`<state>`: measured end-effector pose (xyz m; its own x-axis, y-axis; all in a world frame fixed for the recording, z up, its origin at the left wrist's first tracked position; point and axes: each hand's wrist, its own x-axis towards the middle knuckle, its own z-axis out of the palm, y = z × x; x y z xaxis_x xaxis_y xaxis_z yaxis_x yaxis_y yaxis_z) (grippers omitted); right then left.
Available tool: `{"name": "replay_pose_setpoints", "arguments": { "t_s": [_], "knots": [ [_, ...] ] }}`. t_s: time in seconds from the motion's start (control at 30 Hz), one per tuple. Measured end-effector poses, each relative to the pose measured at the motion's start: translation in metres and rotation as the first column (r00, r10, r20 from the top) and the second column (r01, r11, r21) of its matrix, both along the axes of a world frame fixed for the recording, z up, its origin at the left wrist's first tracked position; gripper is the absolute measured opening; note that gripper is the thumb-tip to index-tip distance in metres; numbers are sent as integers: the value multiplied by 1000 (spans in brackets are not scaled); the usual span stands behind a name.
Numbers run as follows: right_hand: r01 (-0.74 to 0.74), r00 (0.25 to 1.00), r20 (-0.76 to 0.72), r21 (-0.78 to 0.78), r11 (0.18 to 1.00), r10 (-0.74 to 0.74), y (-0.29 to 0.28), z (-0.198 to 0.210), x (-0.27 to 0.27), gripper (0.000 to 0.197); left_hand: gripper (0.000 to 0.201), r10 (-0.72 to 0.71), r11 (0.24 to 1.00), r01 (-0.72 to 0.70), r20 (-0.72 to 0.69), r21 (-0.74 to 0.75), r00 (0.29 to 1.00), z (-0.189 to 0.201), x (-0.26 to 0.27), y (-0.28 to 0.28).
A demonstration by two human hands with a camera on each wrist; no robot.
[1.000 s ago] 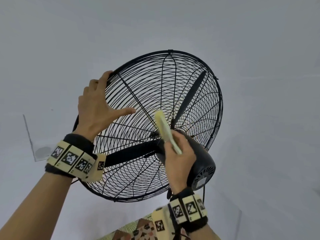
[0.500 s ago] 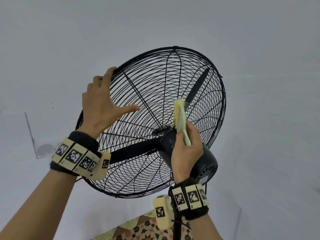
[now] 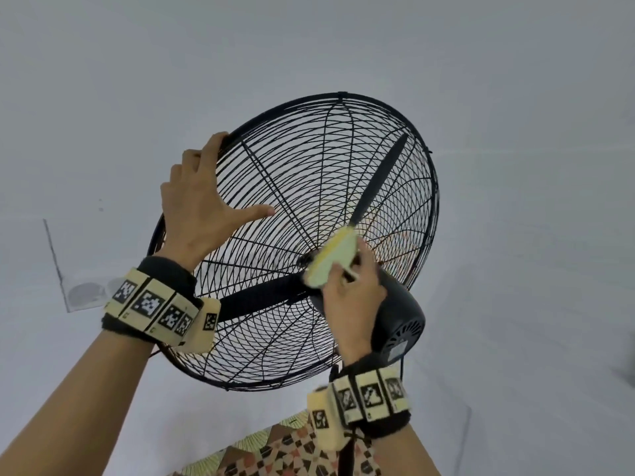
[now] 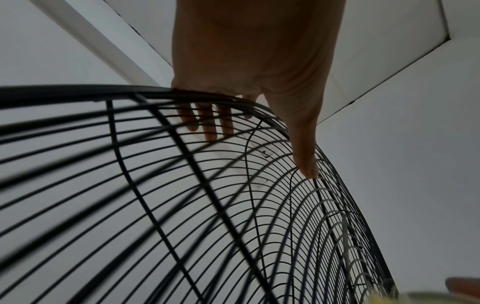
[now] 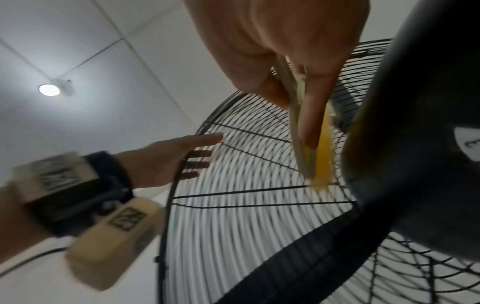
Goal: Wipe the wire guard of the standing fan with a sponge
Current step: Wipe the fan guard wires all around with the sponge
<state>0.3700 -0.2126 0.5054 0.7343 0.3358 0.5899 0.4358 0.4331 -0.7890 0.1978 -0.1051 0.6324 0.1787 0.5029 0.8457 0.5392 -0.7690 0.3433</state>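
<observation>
At guard hub: right hand point(image 3: 354, 300) pinches sponge point(image 3: 331, 261), apparently touching wire guard point(image 3: 309, 173); left hand point(image 3: 196, 204) grips rim.

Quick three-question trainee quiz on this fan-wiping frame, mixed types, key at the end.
1. True or false: the left hand grips the rim of the wire guard.
2. Which hand holds the sponge? A) left B) right C) neither
3. Fill in: the sponge sits on the guard's rear side, close to the black ____ housing.

Key: 1 true; its fingers curl over the rim, thumb on the wires. 2 B. 3 motor.
</observation>
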Motion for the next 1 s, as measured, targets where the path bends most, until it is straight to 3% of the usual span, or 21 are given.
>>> {"name": "replay_pose_setpoints", "arguments": {
  "t_s": [0.1,0.17,0.27,0.43,0.63,0.77,0.83,1.0],
  "knots": [
    [-121,993,-16,-100,988,120,-4,-6,-5,51,122,2,1000,-2,4,-6,1000,-1,-4,2],
    [-138,978,-156,36,990,141,-8,0,5,50,122,0,1000,0,-5,5,1000,-1,-4,1],
    [-14,967,-250,136,991,48,-4,6,21,53,121,5,1000,-5,-14,17,1000,0,0,-1],
    [-263,943,-224,-45,964,247,-11,-5,5,52,122,29,1000,-29,7,-1,1000,0,1,2],
    [-79,945,-302,174,982,129,-11,4,13,50,122,24,1000,-24,-10,19,1000,-1,1,1],
    [-229,957,-191,-40,972,218,-12,-8,2,49,123,31,1000,-31,-3,2,1000,-1,0,4],
    [-210,971,-134,-77,975,199,-22,-4,1,45,124,31,999,-31,-18,-4,999,-1,-2,5],
    [-42,999,1,263,964,43,-57,65,-23,40,128,5,1000,-4,-68,8,998,2,-4,4]
  ]
}}
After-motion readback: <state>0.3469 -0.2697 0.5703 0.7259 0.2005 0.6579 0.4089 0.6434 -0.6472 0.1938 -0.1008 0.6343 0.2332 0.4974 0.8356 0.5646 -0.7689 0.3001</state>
